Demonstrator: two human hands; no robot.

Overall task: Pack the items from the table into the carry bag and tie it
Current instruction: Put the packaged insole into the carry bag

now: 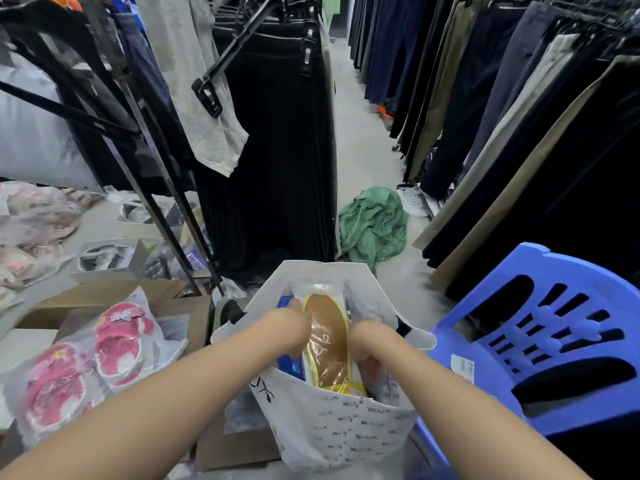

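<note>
Hands (329,337) inside crinkly white bag (332,431)

head-worn view, facing down, close overhead

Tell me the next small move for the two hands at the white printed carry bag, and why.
Probably push the brown insole with the yellow rim in its clear wrapper deeper into the white printed carry bag. Its top end stands above the blue packet beside it, and the left hand and right hand flank it inside the open mouth, so the bag likely cannot be tied yet.
</note>
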